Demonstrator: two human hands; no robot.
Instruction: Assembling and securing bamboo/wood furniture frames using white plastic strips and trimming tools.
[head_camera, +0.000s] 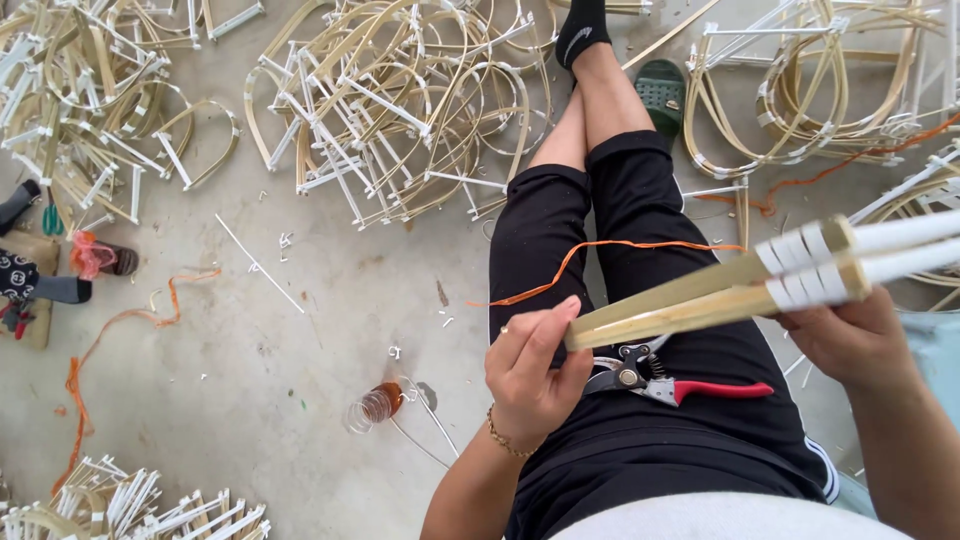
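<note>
- The left hand (533, 370) pinches the near end of a bundle of bamboo strips (680, 298), fingers curled round it and thumb on top.
- The right hand (850, 335) closes under the bundle farther along, just below the white tape bands (808, 265) that bind it; past the bands, white rods run out of view to the right.
- The bundle lies nearly level across the person's lap, above the thighs.
- Red-handled pruners (665, 380) rest on the lap just under the bundle, held by neither hand.
- An orange cord (620, 250) trails over the knee toward the bundle.
- On the floor by the left knee lies a small clear bottle (375, 405) on its side.
- Farther out, piles of bent frames (400, 100) already taped with white bands cover the floor ahead and to both sides, so much of the work looks done.
- The piece in hand is bound at one spot only and not yet bent, so it seems at an early stage.
</note>
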